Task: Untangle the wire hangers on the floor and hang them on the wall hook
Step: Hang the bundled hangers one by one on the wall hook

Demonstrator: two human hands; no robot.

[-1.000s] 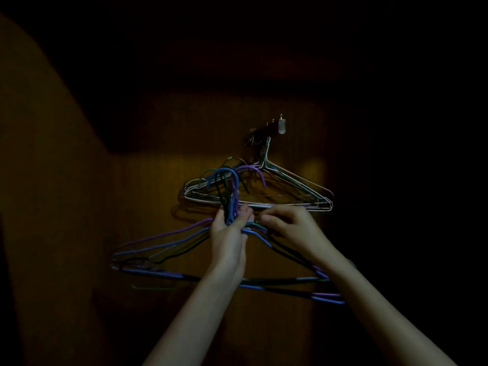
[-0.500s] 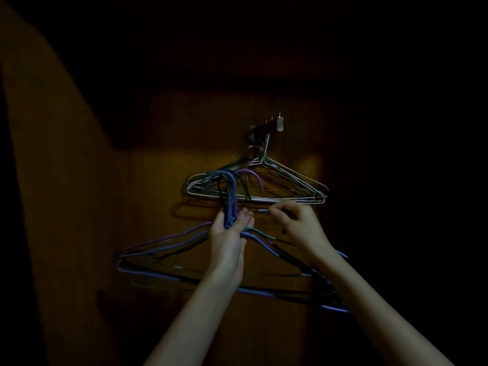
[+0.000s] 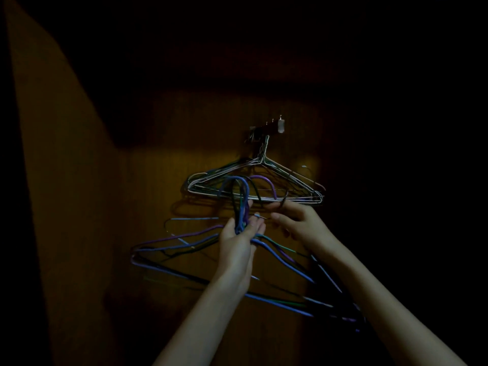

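The scene is very dark. A bundle of blue, purple and green wire hangers (image 3: 280, 262) hangs in front of a brown wooden wall, and my left hand (image 3: 239, 239) grips it by the necks, the hooks (image 3: 237, 186) sticking up above my fingers. My right hand (image 3: 298, 223) is beside the left one, its fingers curled round a dark wire near the hook tops. Several silver hangers (image 3: 295, 180) hang from the wall hook (image 3: 272, 128) just above both hands.
The wooden wall (image 3: 158, 180) is lit only in a patch around the hook; a side panel (image 3: 52, 180) angles in at the left. Everything to the right and above is black.
My right hand has moved up and left from the hangers' shoulder to the hook tops. The bundle has tilted, its right side dropping lower.
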